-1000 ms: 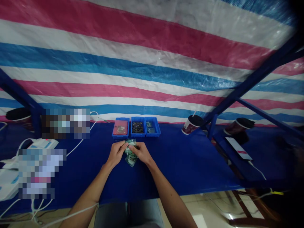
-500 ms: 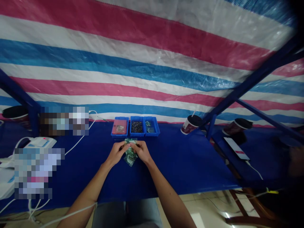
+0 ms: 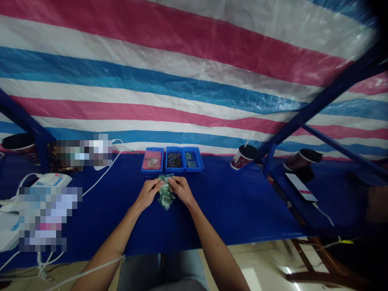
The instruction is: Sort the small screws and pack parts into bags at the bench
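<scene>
A small clear greenish plastic bag [image 3: 166, 198] with shiny metal pieces inside is held over the blue table. My left hand [image 3: 148, 192] pinches its upper left edge, and my right hand [image 3: 181, 190] grips the upper right edge. The bag's lower part hangs down between my wrists. Just beyond my hands stand three blue bins in a row. The left bin [image 3: 142, 171] has a pink item and a small bag in it, the middle bin [image 3: 174, 170] dark screws or nails, and the right bin [image 3: 194, 169] small clear bags.
A lidded cup [image 3: 241, 160] with a straw stands at the back right. Farther right lie a phone [image 3: 300, 186] on a cable and another cup [image 3: 298, 161]. White power strips [image 3: 53, 180] and cables occupy the left side. A striped sheet [image 3: 182, 89] hangs behind the blue table [image 3: 236, 210].
My thumbs have moved apart along the top of the bag, showing more of its middle. The bins and cups have not moved on the table.
</scene>
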The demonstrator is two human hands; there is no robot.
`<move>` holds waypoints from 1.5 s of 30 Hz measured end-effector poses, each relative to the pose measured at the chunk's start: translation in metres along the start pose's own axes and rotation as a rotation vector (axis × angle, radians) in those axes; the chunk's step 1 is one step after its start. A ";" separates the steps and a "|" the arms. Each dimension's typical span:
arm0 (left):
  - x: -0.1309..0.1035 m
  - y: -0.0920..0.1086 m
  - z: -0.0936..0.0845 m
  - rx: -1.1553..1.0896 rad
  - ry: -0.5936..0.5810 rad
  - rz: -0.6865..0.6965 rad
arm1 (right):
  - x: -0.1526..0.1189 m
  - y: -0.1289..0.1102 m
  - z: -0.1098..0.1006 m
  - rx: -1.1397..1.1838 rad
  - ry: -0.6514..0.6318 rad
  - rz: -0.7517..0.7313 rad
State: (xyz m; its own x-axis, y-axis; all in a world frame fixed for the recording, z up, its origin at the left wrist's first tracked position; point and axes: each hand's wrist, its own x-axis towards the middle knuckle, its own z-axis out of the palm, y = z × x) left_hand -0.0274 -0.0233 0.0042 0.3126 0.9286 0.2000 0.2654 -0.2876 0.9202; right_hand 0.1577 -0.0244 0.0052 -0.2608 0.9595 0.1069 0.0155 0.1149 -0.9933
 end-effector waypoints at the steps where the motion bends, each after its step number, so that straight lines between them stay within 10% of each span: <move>1: 0.000 0.001 0.000 -0.010 0.006 -0.002 | 0.000 0.000 0.000 0.003 -0.015 0.004; 31: -0.001 0.006 0.000 -0.068 -0.035 -0.041 | 0.004 -0.001 0.000 0.027 0.224 -0.064; 45: -0.001 0.003 0.002 -0.193 -0.022 -0.054 | 0.002 -0.001 0.000 0.067 0.036 0.018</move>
State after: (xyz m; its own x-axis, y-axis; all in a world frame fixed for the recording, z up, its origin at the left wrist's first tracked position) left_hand -0.0253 -0.0252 0.0067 0.3233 0.9354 0.1432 0.1029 -0.1852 0.9773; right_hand 0.1574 -0.0221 0.0063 -0.2263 0.9700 0.0892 -0.0455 0.0810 -0.9957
